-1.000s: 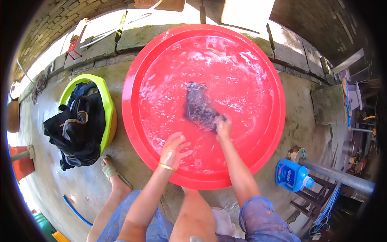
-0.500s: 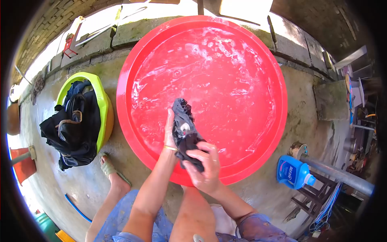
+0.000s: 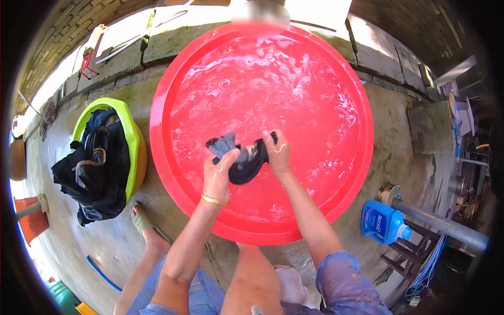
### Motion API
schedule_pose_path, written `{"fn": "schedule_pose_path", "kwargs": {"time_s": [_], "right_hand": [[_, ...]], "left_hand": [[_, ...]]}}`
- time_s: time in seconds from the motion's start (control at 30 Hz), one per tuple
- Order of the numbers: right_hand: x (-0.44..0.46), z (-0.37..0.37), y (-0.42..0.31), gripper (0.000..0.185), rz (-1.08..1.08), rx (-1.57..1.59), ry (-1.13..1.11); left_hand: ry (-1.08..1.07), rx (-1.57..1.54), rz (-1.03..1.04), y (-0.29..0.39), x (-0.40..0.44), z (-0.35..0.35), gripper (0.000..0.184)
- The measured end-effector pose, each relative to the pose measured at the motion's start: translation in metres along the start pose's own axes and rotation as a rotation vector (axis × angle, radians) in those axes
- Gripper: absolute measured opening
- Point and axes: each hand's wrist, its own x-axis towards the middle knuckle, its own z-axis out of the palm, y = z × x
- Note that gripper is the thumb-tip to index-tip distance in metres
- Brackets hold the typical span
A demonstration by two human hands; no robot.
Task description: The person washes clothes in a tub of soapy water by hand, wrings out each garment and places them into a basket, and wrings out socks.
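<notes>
A small dark cloth, black with a grey-blue part, is stretched between my two hands over a large round red basin. My left hand, with a gold bangle at the wrist, grips the grey-blue end. On the right, my right hand is closed on the black end. Water with bubbles and foam fills the basin below the cloth. The cloth sags in the middle, and a small pale patch shows near its centre.
A yellow-green tub at the left holds dark clothes. At the right, a blue detergent bottle lies by a metal pipe. Concrete blocks run behind the basin. A blurred round shape overlaps its far rim.
The cloth, bunched upright between my hands half a second ago, is now spread sideways. My right hand has moved up and right. A blurred shape has appeared at the top.
</notes>
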Motion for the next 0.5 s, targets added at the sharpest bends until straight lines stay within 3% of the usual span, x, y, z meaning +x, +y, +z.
{"fn": "schedule_pose_path", "kwargs": {"time_s": [0.03,0.07,0.1,0.13,0.17,0.23,0.27,0.33,0.4,0.47,0.5], "right_hand": [[0.000,0.002,0.011,0.030,0.132,-0.011,0.046],[-0.002,0.005,0.019,0.030,0.134,-0.009,0.048],[-0.004,0.007,0.027,0.031,0.199,0.063,0.156],[-0.009,0.009,0.034,0.032,0.266,0.133,0.260],[-0.018,0.017,0.040,0.034,0.273,0.016,0.229],[-0.046,0.017,0.050,0.037,0.017,-0.088,-0.064],[-0.054,0.019,0.060,0.037,0.007,-0.081,-0.070],[-0.066,0.014,0.083,0.031,-0.314,-0.340,-0.325],[-0.070,0.007,0.103,0.032,-0.029,-0.473,-0.408],[-0.063,-0.015,0.066,0.035,0.353,-0.228,-0.373],[-0.063,-0.021,0.079,0.033,0.266,-0.230,-0.278]], "left_hand": [[0.033,0.066,0.066,-0.002,0.008,-0.007,0.034],[-0.021,0.017,0.009,0.005,0.014,-0.015,0.041],[0.154,0.182,-0.074,0.009,0.010,-0.021,0.050],[0.148,0.218,-0.054,0.008,0.011,-0.028,0.054],[0.143,0.255,-0.039,0.003,0.010,-0.034,0.059],[0.117,0.296,0.023,-0.011,0.003,-0.040,0.062],[0.098,0.336,0.090,-0.012,-0.001,-0.042,0.065],[0.140,0.369,0.130,-0.008,-0.015,-0.042,0.064],[0.126,0.345,0.159,0.006,-0.033,-0.043,0.061],[0.076,0.345,0.158,0.021,-0.052,-0.048,0.060],[0.009,0.347,0.139,0.031,-0.063,-0.049,0.058]]}}
